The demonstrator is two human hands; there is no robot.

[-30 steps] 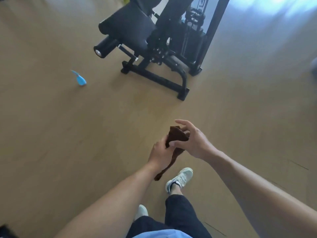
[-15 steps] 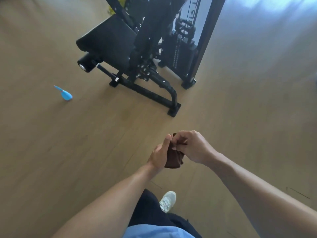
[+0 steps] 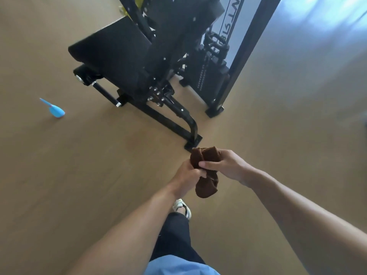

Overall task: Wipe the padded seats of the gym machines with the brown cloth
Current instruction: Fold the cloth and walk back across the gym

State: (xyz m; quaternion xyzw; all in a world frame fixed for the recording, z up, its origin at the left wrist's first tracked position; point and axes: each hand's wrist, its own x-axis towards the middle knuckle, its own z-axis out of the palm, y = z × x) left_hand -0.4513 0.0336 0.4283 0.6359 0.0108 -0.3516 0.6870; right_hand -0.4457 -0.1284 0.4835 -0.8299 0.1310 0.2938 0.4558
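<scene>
The brown cloth [image 3: 206, 171] is bunched between both hands in front of me, above the wooden floor. My left hand [image 3: 185, 176] grips its middle from the left, and my right hand [image 3: 228, 165] pinches its upper part from the right. A loose end hangs down below the hands. The black padded seat [image 3: 113, 52] of a gym machine stands ahead and to the left, well beyond the hands.
The machine's black base frame [image 3: 174, 124] runs across the floor to a foot just past my hands. A weight stack [image 3: 210, 78] and tall black upright [image 3: 244, 50] stand at the right. A blue spray bottle [image 3: 55, 110] sits on the floor at left.
I have walked closer to the machine, which now looks larger and nearer. The cloth is gathered into a tighter bunch between both hands.
</scene>
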